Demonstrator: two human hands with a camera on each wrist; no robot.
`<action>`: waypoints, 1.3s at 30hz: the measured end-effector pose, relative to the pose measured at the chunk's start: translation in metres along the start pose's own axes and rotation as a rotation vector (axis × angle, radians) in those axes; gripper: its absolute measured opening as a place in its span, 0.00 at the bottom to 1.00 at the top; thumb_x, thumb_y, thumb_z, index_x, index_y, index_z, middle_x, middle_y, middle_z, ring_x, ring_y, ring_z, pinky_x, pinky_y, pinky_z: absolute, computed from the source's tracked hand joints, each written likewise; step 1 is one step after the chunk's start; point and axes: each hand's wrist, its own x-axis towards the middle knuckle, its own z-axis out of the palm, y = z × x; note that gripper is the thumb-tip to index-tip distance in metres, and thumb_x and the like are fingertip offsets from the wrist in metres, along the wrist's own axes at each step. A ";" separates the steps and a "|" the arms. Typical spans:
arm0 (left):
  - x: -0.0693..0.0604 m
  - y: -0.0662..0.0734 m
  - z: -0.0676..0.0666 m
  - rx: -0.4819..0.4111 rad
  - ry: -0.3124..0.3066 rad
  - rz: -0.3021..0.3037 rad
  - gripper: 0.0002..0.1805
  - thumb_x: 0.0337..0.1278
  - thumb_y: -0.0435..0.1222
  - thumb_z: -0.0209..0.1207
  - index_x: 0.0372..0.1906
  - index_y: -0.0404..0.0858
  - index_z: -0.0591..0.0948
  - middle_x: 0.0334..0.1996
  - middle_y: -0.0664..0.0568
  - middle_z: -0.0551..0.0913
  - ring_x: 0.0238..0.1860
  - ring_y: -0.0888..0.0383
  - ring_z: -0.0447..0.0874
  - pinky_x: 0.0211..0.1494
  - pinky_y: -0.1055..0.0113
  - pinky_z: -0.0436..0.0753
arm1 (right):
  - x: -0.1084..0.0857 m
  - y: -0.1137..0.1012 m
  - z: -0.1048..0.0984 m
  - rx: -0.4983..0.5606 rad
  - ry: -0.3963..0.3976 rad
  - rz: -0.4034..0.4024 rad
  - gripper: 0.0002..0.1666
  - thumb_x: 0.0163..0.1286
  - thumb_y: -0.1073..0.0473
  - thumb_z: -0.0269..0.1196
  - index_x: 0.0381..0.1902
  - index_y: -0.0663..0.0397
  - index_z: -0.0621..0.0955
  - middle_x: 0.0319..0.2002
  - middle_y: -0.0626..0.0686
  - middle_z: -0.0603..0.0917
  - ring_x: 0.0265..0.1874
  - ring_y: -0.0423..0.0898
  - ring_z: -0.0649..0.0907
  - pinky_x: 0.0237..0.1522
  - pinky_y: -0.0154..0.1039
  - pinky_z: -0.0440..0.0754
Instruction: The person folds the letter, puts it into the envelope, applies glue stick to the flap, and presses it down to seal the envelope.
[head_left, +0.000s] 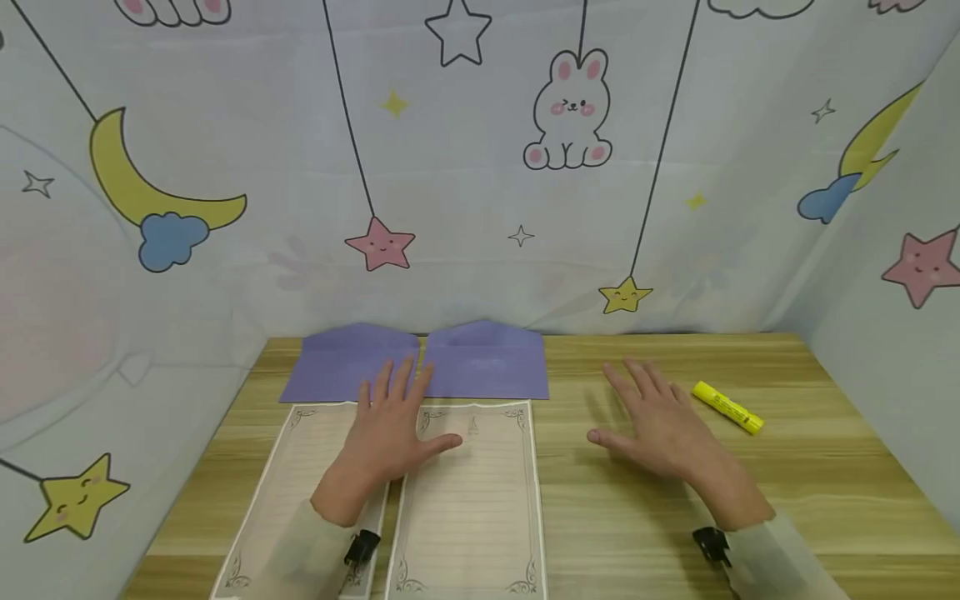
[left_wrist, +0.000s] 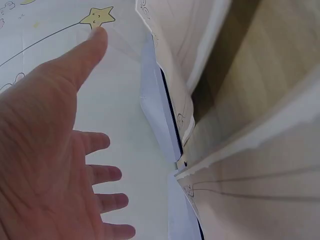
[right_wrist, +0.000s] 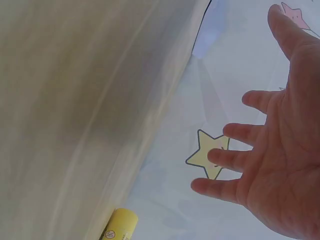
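My left hand hovers over two sheets of lined letter paper, its fingers spread and nothing held. The left sheet is partly covered by that arm; the right sheet shows a decorated border. Behind them lie two purple envelopes with raised flaps, a left envelope and a right envelope. To the right, my right hand is held above the bare wood, fingers extended and palm empty in the right wrist view. A yellow glue stick lies just beyond it, apart from the fingers.
The wooden table carries all these things. A white curtain printed with moons, stars and a rabbit rises along the table's back edge and both sides. A small black clip-like device sits at the left wrist, another at the right.
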 end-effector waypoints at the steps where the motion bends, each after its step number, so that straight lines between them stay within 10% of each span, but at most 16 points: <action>1: 0.001 -0.001 0.000 0.000 -0.004 -0.001 0.63 0.55 0.72 0.66 0.86 0.43 0.56 0.85 0.37 0.50 0.83 0.31 0.43 0.77 0.25 0.49 | 0.001 0.000 0.000 0.001 -0.002 -0.001 0.62 0.70 0.20 0.59 0.87 0.46 0.54 0.84 0.65 0.52 0.80 0.71 0.54 0.71 0.79 0.56; 13: 0.015 -0.006 0.000 -0.009 -0.116 -0.004 0.40 0.59 0.57 0.75 0.66 0.35 0.79 0.64 0.39 0.76 0.66 0.35 0.71 0.64 0.36 0.75 | 0.013 -0.004 -0.001 0.078 -0.044 -0.061 0.48 0.73 0.35 0.68 0.80 0.55 0.69 0.71 0.67 0.74 0.69 0.68 0.75 0.67 0.68 0.73; 39: 0.030 -0.001 0.005 -0.125 -0.258 -0.029 0.21 0.61 0.47 0.76 0.48 0.38 0.83 0.44 0.47 0.83 0.51 0.42 0.78 0.65 0.36 0.71 | 0.024 -0.022 0.006 0.111 -0.111 -0.095 0.43 0.75 0.42 0.69 0.78 0.57 0.71 0.70 0.67 0.74 0.68 0.65 0.76 0.68 0.64 0.75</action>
